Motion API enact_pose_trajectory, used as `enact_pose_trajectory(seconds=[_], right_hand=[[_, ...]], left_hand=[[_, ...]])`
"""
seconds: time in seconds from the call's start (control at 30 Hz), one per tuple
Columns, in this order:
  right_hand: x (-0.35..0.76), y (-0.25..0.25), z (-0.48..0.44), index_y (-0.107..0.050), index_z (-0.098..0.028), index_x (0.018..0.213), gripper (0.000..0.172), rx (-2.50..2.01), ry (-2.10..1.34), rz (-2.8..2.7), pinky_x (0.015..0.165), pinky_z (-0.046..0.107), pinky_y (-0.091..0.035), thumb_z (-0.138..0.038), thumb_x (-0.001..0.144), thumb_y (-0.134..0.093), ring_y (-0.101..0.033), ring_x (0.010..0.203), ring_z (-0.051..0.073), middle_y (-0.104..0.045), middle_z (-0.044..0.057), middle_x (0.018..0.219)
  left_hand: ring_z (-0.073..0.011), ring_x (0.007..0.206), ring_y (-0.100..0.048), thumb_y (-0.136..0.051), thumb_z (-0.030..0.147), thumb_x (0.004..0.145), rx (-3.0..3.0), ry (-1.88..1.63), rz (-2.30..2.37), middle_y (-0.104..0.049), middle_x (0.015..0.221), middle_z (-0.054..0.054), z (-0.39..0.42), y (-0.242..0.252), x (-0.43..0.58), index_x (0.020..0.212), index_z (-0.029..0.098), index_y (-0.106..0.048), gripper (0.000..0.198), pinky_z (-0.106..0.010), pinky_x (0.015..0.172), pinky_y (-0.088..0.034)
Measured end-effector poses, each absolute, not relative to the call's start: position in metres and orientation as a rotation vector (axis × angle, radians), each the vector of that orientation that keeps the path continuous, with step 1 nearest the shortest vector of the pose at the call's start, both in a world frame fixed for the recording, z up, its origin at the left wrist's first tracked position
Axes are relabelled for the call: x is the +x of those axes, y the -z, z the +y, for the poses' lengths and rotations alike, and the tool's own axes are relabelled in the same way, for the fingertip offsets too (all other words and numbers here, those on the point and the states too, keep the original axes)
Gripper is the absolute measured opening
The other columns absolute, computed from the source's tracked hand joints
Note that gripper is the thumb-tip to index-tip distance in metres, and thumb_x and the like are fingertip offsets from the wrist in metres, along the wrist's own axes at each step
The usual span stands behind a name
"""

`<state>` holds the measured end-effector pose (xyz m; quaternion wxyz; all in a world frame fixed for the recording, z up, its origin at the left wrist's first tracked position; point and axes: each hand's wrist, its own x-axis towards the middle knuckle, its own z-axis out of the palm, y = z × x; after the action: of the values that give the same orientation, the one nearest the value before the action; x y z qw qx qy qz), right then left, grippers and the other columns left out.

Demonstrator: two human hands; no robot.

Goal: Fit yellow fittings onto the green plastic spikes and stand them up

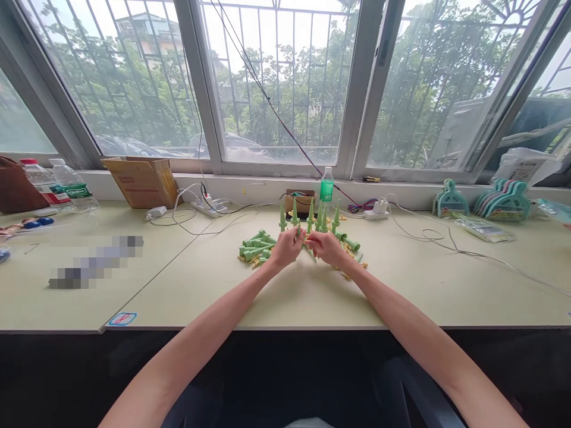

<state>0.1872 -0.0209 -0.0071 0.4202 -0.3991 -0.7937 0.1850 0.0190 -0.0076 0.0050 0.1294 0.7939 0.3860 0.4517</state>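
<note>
My left hand [288, 246] and my right hand [325, 246] meet over the table, fingers closed in a pinch. A small green plastic piece [299, 229] shows at the fingertips of my left hand. What my right fingers pinch is too small to make out. Behind the hands, several pointed green cones [336, 217] stand upright. Left of my left hand lies a pile of green tube-like pieces [255, 246]. Small yellow pegs [346, 275] are scattered by my right wrist, near more green tubes [352, 244].
Behind the cones are a small brown box [300, 203] and a green-labelled bottle [327, 185]. Power strips [209, 206] and white cables [446, 241] lie toward the window. A cardboard box [140, 183] and water bottles [75, 187] stand left; teal plastic items [502, 201] stand right.
</note>
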Motion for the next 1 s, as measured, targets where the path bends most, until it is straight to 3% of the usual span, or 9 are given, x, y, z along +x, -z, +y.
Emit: enact_pose_trajectory(seconds=[0.43,0.73,1.0], right_hand=[[0.1878,0.004,-0.0242,-0.041,-0.02,0.057,0.032,-1.042,-0.415,-1.968,0.054,0.023,-0.039,-0.022,0.088,-0.04,-0.043,0.038,0.009,-0.046,-0.005,0.043],[0.1831,0.0,-0.0261,-0.046,-0.02,0.063,0.032,-1.063,-0.344,-1.963,0.052,0.024,-0.034,-0.035,0.09,-0.046,-0.042,0.045,0.011,-0.048,-0.003,0.046],[0.1848,0.0042,-0.0215,-0.041,-0.019,0.059,0.038,-1.076,-0.285,-1.972,0.05,0.025,-0.027,-0.041,0.091,-0.042,-0.034,0.05,0.01,-0.043,-0.003,0.05]], left_hand=[[-0.009,0.049,-0.037,-0.051,0.039,0.087,2.416,-1.248,1.06,-0.047,0.055,0.004,-0.0159,-0.0074,0.0203,0.077,0.017,-0.057,0.025,-0.023,0.055,-0.035],[-0.0106,0.048,-0.039,-0.048,0.031,0.088,2.281,-1.345,1.187,-0.05,0.053,0.003,-0.0108,-0.008,0.0223,0.076,0.018,-0.058,0.02,-0.025,0.056,-0.035],[-0.0104,0.05,-0.042,-0.046,0.033,0.089,2.302,-1.302,1.118,-0.055,0.059,0.002,-0.0115,-0.0056,0.0222,0.077,0.018,-0.059,0.023,-0.024,0.056,-0.036]])
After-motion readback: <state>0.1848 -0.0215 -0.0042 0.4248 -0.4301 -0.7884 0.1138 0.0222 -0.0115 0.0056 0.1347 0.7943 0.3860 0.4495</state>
